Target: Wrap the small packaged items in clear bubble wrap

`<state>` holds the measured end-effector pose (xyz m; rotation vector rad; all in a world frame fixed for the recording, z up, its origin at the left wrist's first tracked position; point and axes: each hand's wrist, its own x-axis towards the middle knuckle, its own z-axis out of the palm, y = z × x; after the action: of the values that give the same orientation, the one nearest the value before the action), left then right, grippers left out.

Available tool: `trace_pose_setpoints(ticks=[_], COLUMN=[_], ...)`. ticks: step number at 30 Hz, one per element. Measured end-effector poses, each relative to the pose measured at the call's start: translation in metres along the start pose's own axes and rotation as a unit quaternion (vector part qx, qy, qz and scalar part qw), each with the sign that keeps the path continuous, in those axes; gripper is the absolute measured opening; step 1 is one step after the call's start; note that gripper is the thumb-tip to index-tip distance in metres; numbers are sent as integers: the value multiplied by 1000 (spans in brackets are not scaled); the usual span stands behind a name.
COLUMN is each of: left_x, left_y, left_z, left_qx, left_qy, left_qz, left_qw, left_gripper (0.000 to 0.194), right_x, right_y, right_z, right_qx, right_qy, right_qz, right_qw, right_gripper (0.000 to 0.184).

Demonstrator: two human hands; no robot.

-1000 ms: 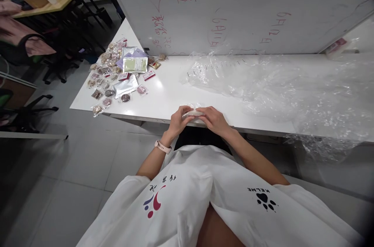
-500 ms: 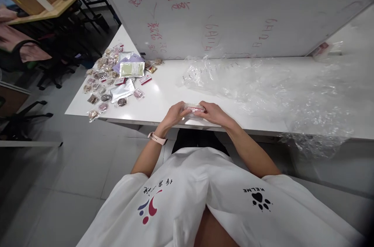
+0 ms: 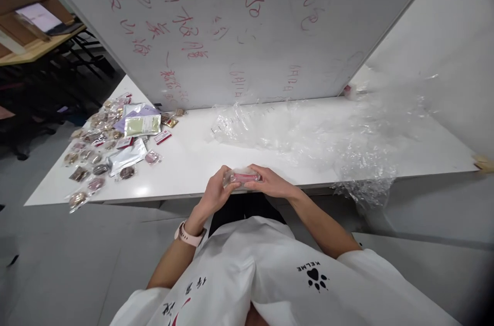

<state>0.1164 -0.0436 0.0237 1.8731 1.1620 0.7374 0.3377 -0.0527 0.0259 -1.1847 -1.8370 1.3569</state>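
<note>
Here we are at the near edge of the white table [image 3: 185, 174], left hand [image 3: 216, 191] and right hand [image 3: 270, 182] both busy on one thing, a small packet with a pink strip in clear wrapping [image 3: 244, 177]; the left has one end between thumb and fingers, the right pinches the other, a two-ended grip that likely steadies the piece and leaves its middle in plain sight; it sits right at the front edge, close to the body, presumably for a short reach, though whether it touches the tabletop I can't tell; off to the left, a heap of wrapped packets [image 3: 101, 121] fills that end, perhaps gathered there to stay out of the way, with one packet [image 3: 78, 199] poking past the front edge; to the right, crumpled clear film [image 3: 309, 133] sprawls lengthwise and spills over the front edge; a whiteboard [image 3: 200, 33] walls off the back; so the elbow room lies mostly leftward, where a stretch of white surface shows between heap and hands, while rightward the film lies near the right hand.
</note>
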Motion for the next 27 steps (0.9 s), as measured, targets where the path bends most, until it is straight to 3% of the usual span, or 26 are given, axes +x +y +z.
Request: trace_pose_setpoints(ticks=[3,5,7,9,10,12,15,17,19,21,27], left_x=[7,14,18,18,16,13,11,12,15,18,20], left_y=[16,18,8,-11,-23,-47,-67,-69,-66,-63,-62], left_z=[15,23,28,30,31,33,38,42,44,44,45], left_qx=[-8,-12,9,64,104,194,310,348,368,381,385], left_qy=[36,73,128,195,224,258,285,300,310,315,321], left_qz=[20,51,75,58,39,16,26,36,48,62,58], left_qw=[999,996,989,977,968,946,907,888,875,867,863], left_gripper=[27,26,33,38,38,35,29,27,26,24,25], right_x=[-19,-24,-25,-23,-21,-19,-15,-10,-1,11,45], right_y=[-11,-9,2,17,25,39,55,65,79,96,155], right_z=[-18,-40,-80,-138,-173,-248,-352,-403,-436,-454,-465], right_qx=[-3,5,36,58,61,66,33,-5,-18,-12,-41], right_qy=[33,75,179,366,469,617,720,743,743,722,642], right_qz=[-5,-11,-19,-21,-17,14,59,82,105,142,224], right_qw=[999,997,983,929,881,784,691,664,661,677,732], right_gripper=[28,29,33,38,38,32,32,36,46,54,48])
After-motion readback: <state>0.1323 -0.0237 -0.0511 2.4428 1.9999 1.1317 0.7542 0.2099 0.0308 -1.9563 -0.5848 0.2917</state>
